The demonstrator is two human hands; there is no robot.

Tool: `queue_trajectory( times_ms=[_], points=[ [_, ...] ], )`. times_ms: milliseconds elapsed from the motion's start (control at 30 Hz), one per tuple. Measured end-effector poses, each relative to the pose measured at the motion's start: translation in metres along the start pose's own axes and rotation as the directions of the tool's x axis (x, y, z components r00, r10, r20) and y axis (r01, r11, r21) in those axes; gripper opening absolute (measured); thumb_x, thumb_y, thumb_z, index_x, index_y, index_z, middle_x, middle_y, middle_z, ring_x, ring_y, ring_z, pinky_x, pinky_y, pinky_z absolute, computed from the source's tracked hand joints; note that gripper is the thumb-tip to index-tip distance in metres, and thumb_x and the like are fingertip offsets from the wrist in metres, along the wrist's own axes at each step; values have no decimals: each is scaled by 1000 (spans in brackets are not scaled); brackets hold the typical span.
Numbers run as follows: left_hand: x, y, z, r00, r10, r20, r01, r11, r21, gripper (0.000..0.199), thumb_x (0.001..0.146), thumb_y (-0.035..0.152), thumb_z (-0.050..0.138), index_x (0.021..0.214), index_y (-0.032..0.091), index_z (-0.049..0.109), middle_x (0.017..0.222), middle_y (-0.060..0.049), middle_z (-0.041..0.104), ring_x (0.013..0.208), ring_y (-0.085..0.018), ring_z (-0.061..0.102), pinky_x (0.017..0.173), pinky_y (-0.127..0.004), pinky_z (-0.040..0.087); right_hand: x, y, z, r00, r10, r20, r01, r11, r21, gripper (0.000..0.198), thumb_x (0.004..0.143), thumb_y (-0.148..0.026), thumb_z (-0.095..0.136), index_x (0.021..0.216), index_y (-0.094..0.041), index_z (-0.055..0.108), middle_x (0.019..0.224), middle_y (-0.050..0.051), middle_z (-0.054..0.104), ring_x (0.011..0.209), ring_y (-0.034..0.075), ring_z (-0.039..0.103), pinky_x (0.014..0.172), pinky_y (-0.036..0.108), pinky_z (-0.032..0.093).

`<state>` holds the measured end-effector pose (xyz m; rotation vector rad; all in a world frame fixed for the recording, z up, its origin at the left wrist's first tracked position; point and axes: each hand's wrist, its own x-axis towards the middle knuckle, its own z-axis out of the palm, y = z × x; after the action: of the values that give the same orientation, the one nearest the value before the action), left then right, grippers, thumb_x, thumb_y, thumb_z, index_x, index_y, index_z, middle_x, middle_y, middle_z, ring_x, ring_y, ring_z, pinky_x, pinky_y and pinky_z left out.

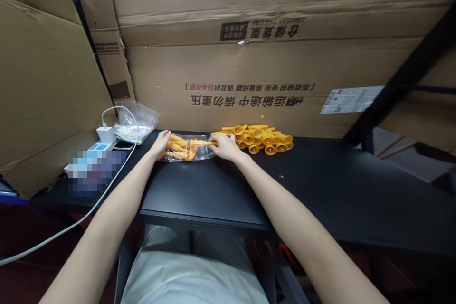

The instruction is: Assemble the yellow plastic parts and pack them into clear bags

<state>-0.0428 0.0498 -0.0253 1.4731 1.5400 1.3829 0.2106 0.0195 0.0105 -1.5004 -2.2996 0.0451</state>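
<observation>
A clear plastic bag [185, 151] holding several orange plastic funnel-shaped pieces lies on the black table [320, 185] near its far edge. My left hand [161, 144] rests on the bag's left end, fingers on the plastic. My right hand [223, 146] is at the bag's right end, its fingers pinched around an orange piece [211, 143] at the bag's mouth. Just right of that hand lies a loose pile of the same orange pieces [261, 138].
Large cardboard boxes [249, 71] wall in the table at the back and left. At the left lie a crumpled clear bag [137, 121], a white charger [106, 134] with its cable, a phone [123, 145] and a blurred box. A black frame bar [402, 80] slants at the right.
</observation>
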Motion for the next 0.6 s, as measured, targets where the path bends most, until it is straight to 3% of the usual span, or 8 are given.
queue_trajectory(
  times_ms=[100, 233, 433, 533, 600],
  points=[
    [-1, 5, -3, 995, -100, 5, 100, 994, -52, 41, 91, 39, 38, 125, 19, 49, 137, -11, 50, 125, -22, 48, 101, -36, 40, 3, 0, 6, 999, 51, 7, -51, 990, 129, 17, 79, -22, 58, 93, -20, 67, 100, 5, 69, 99, 21, 58, 89, 36, 35],
    [-2, 2, -4, 999, -4, -40, 8, 995, 101, 43, 90, 37, 42, 128, 16, 48, 139, -13, 47, 130, -22, 42, 108, -34, 31, 4, 0, 14, 996, 69, 51, -78, 980, 185, 16, 78, -20, 59, 91, -16, 67, 94, 6, 68, 87, 18, 60, 75, 25, 41],
    [-8, 0, 9, 992, 0, 126, -3, 1000, 27, 44, 95, 42, 30, 126, 18, 48, 137, -9, 49, 131, -17, 41, 107, -28, 31, 3, -5, 21, 999, 37, -5, -35, 962, 270, 14, 76, -15, 57, 86, -13, 67, 94, 9, 67, 88, 19, 61, 80, 27, 44],
    [-9, 2, 11, 985, -19, 169, 24, 999, -30, 49, 94, 49, 25, 123, 17, 49, 135, -10, 50, 128, -17, 44, 105, -28, 35, 3, -8, 25, 997, 54, -53, -24, 889, 457, 20, 73, -12, 59, 92, -14, 67, 105, 10, 66, 98, 19, 60, 90, 31, 43],
    [-9, 4, 11, 985, -27, 170, 39, 997, -68, 52, 93, 53, 26, 122, 16, 49, 136, -11, 49, 127, -18, 45, 105, -29, 36, 3, -9, 28, 999, 36, -8, -22, 756, 655, 24, 73, -12, 60, 95, -14, 67, 108, 10, 66, 102, 18, 59, 92, 31, 44]
  ],
)
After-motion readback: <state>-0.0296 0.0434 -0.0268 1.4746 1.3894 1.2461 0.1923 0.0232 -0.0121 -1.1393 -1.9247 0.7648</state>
